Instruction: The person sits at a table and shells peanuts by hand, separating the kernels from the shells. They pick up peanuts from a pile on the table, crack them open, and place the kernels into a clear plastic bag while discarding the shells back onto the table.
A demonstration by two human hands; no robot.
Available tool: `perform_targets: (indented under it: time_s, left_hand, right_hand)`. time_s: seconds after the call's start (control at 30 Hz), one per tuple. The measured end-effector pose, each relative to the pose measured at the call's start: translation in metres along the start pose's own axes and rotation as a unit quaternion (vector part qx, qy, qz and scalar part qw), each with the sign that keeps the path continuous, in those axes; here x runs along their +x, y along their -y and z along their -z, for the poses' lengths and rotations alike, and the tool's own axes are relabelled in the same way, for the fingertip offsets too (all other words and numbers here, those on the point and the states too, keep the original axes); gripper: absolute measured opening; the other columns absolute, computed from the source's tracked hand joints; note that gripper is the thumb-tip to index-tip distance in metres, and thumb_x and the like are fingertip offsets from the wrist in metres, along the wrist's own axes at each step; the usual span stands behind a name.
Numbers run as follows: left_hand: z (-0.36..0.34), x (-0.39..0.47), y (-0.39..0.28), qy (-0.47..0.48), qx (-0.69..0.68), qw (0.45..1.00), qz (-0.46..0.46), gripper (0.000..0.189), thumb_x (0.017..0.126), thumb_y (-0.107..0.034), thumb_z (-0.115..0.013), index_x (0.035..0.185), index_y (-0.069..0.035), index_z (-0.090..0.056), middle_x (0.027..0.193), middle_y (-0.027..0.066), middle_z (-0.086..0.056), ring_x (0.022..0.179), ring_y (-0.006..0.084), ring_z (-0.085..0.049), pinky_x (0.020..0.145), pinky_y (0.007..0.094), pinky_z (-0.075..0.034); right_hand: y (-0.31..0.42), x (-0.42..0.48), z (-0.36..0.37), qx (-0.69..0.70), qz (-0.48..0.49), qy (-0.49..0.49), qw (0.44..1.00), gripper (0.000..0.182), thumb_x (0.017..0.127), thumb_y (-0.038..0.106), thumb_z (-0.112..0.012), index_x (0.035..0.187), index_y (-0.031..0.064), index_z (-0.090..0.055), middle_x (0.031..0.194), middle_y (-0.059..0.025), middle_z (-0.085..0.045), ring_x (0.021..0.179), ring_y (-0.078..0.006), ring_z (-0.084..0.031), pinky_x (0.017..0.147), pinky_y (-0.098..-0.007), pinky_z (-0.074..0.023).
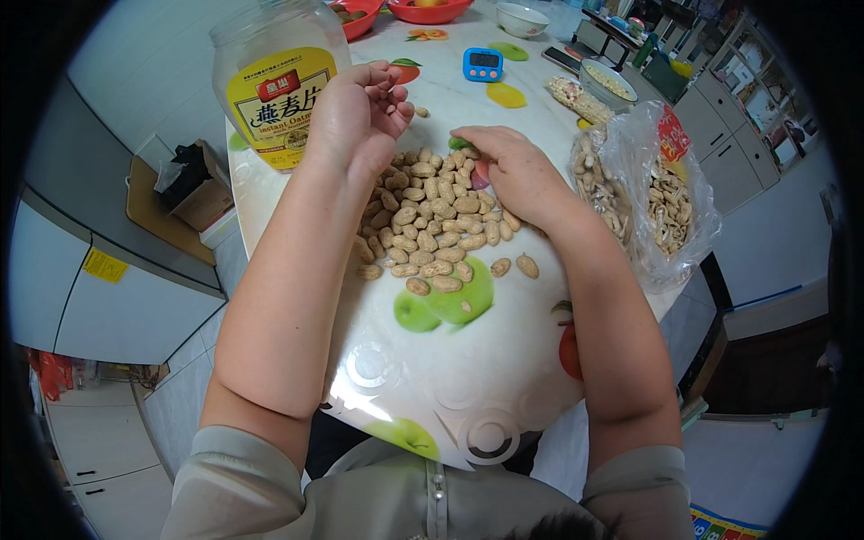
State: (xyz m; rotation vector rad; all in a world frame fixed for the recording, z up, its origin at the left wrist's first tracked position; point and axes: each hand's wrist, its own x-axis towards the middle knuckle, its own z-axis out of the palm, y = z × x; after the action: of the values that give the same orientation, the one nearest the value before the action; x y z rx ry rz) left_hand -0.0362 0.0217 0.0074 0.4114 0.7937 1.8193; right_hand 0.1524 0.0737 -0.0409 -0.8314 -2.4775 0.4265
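Observation:
A heap of unshelled peanuts (432, 209) lies on the table before me, with a few loose ones at its near edge. My left hand (368, 108) is raised at the heap's far left, palm turned up and fingers curled. Whether anything small lies in those fingers is unclear. Behind it stands a large clear plastic jar (277, 108) with a yellow oatmeal label, partly covered by the hand. My right hand (520, 172) arches palm down over the heap's right edge, its thumb apart from the fingers. Part of its underside is hidden.
Right of my forearm sits a clear plastic bag (675, 209) containing peanut shells. Beyond it are a bag of pale kernels (579, 100), a glass bowl (611, 88) and a phone (561, 59). A blue timer (482, 65), white bowl (521, 20) and red bowls (432, 12) stand farther back.

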Motion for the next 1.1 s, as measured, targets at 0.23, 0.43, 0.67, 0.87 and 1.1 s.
perform_targets:
  time_s: [0.23, 0.43, 0.67, 0.87, 1.1]
  left_hand:
    - [0.003, 0.005, 0.003, -0.009, -0.011, 0.999, -0.044, 0.014, 0.082, -0.005, -0.050, 0.095, 0.002, -0.048, 0.080, 0.0077, -0.053, 0.068, 0.0150, -0.047, 0.059, 0.0267, -0.043]
    - [0.004, 0.004, 0.010, -0.004, 0.001, 0.999, -0.037, 0.013, 0.084, -0.008, -0.050, 0.094, 0.000, -0.050, 0.079, 0.0063, -0.053, 0.067, 0.0140, -0.048, 0.059, 0.0267, -0.044]
    - [0.001, 0.002, 0.010, 0.000, 0.003, 0.999, -0.043, 0.014, 0.083, -0.011, -0.052, 0.094, -0.002, -0.051, 0.079, 0.0044, -0.051, 0.068, 0.0128, -0.048, 0.059, 0.0258, -0.044]
    - [-0.001, 0.002, 0.012, 0.007, 0.016, 0.999, -0.047, 0.013, 0.083, -0.012, -0.052, 0.093, -0.003, -0.052, 0.081, 0.0034, -0.053, 0.070, 0.0121, -0.048, 0.061, 0.0252, -0.043]
    - [0.000, -0.003, 0.010, 0.013, 0.044, 0.998, -0.035, 0.012, 0.083, -0.012, -0.053, 0.091, -0.003, -0.054, 0.080, 0.0032, -0.053, 0.069, 0.0118, -0.048, 0.062, 0.0250, -0.044]
  right_hand:
    - [0.015, 0.003, 0.005, -0.017, -0.077, -0.068, 0.995, 0.032, 0.077, 0.001, -0.046, 0.107, 0.0044, -0.059, 0.109, -0.0120, -0.059, 0.104, -0.0297, -0.053, 0.090, -0.0366, -0.0426]
    - [0.008, 0.064, -0.009, -0.045, -0.126, -0.062, 0.989, 0.023, 0.080, 0.016, -0.053, 0.097, 0.0056, -0.064, 0.094, -0.0163, -0.064, 0.086, -0.0296, -0.061, 0.080, -0.0372, -0.0469]
    - [0.006, 0.112, -0.033, -0.132, -0.149, 0.056, 0.979, 0.025, 0.082, 0.021, -0.054, 0.099, 0.0062, -0.064, 0.106, -0.0159, -0.061, 0.100, -0.0300, -0.057, 0.085, -0.0396, -0.0464]
    - [0.009, 0.106, -0.029, -0.122, -0.133, 0.038, 0.983, 0.020, 0.077, 0.019, -0.060, 0.087, 0.0024, -0.066, 0.100, -0.0165, -0.063, 0.091, -0.0292, -0.061, 0.077, -0.0382, -0.0497]
    - [0.046, 0.050, 0.021, 0.508, -0.235, -0.054, 0.827, 0.019, 0.086, 0.013, -0.052, 0.093, -0.0019, -0.061, 0.081, -0.0084, -0.059, 0.070, -0.0126, -0.055, 0.061, -0.0268, -0.0471]
